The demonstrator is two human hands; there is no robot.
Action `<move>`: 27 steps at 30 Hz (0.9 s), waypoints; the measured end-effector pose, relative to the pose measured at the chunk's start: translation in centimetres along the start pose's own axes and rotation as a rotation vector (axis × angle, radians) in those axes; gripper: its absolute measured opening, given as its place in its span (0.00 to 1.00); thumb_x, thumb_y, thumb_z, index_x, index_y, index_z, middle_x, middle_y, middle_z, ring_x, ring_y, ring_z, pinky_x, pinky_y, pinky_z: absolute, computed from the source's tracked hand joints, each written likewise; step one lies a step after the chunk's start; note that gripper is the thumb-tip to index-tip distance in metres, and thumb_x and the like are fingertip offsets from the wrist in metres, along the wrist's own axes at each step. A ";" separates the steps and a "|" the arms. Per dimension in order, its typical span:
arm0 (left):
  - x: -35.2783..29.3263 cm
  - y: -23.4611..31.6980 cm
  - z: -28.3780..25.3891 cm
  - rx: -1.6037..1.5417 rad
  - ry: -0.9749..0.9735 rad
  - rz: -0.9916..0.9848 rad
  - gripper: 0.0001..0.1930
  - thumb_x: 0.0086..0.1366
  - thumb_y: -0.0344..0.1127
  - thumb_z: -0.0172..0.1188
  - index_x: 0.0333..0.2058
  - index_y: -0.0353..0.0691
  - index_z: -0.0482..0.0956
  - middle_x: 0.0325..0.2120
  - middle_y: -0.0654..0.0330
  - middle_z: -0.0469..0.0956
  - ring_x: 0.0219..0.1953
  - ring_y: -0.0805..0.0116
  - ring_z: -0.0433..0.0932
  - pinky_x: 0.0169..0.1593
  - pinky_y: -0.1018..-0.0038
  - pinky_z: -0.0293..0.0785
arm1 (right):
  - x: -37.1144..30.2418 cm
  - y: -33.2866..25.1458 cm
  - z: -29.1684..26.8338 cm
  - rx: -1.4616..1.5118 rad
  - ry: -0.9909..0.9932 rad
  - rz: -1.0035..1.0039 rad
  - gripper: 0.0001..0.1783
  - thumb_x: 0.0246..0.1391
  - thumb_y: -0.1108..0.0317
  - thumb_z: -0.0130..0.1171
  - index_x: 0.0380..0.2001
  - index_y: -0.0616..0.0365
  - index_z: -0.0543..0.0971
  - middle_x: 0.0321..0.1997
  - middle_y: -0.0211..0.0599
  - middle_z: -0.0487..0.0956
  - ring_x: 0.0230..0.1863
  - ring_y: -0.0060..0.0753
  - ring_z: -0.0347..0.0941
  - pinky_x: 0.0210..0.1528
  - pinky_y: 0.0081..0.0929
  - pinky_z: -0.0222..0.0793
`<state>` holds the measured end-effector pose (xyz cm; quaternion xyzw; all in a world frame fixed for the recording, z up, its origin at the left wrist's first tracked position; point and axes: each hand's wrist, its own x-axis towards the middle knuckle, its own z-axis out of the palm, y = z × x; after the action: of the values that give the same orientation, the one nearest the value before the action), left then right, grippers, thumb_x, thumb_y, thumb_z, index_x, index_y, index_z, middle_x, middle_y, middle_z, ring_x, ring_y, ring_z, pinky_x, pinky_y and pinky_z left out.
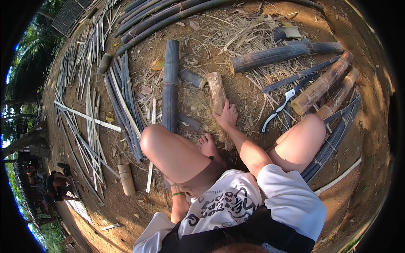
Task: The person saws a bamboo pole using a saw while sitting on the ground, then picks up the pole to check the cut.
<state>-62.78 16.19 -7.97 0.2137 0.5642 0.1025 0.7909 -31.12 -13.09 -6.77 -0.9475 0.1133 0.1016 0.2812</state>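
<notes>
My right hand rests on a short, rough wooden log lying on the ground between my legs. Its fingers are stretched out and apart over the wood, the thumb to the left. My left hand is mostly hidden beside my left thigh, below a green wristband; its fingers do not show. Left of the log lies a thick dark bamboo section. A shorter bamboo piece touches the ground near the log's far end. Right of my right hand is a long-bladed hand tool with a curved white-and-black handle.
Thick bamboo lengths and brown poles lie at the right. Split bamboo strips spread across the left, near an upright-looking bamboo piece. Long poles lie at the back. Another person is far left.
</notes>
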 end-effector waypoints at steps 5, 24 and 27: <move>-4.0 4.3 0.2 0.360 -0.239 -0.052 0.31 0.74 0.54 0.54 0.68 0.43 0.66 0.67 0.50 0.67 0.69 0.49 0.65 0.67 0.50 0.65 | 0.0 1.1 1.6 0.034 0.008 0.012 0.61 0.43 0.40 0.77 0.72 0.55 0.55 0.63 0.59 0.66 0.64 0.63 0.66 0.64 0.51 0.66; 4.8 2.0 13.5 1.629 -0.117 1.114 0.32 0.73 0.49 0.61 0.69 0.42 0.64 0.54 0.52 0.77 0.56 0.57 0.76 0.60 0.57 0.71 | 15.4 1.9 -6.7 1.012 0.308 0.444 0.70 0.46 0.31 0.71 0.74 0.74 0.51 0.77 0.69 0.54 0.79 0.61 0.51 0.79 0.46 0.50; 5.7 5.0 14.6 1.519 -0.067 1.086 0.32 0.73 0.49 0.61 0.69 0.42 0.64 0.54 0.52 0.76 0.56 0.57 0.76 0.60 0.58 0.71 | 19.2 2.8 -9.5 1.083 0.372 0.528 0.72 0.45 0.32 0.73 0.74 0.75 0.50 0.76 0.69 0.56 0.77 0.60 0.55 0.78 0.45 0.52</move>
<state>-46.81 19.66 -6.56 0.9107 0.2796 0.0556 0.2988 -12.37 -23.71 -5.29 -0.6128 0.4258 -0.0707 0.6619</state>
